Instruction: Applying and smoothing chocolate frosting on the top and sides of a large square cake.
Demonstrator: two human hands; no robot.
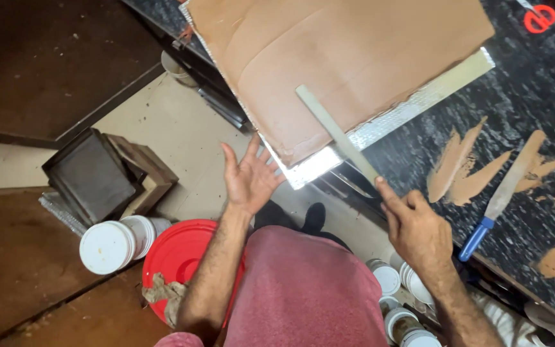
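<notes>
At centre frame, a long flat strip [337, 133] is gripped by the closed right hand [417, 226], slanting toward upper left over the brown sheet [342, 58]; the left hand [249, 178] is held open beside the sheet's lower corner.

The right hand [415, 228] gripped a long flat scraper [336, 133] laid on a brown slab [329, 58]; the left hand [250, 177] hovered open, apparently just touching the foil tray's [380, 128] corner.

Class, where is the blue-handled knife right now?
The blue-handled knife lies on the dark counter, among brown smears, just right of the right hand.
</notes>
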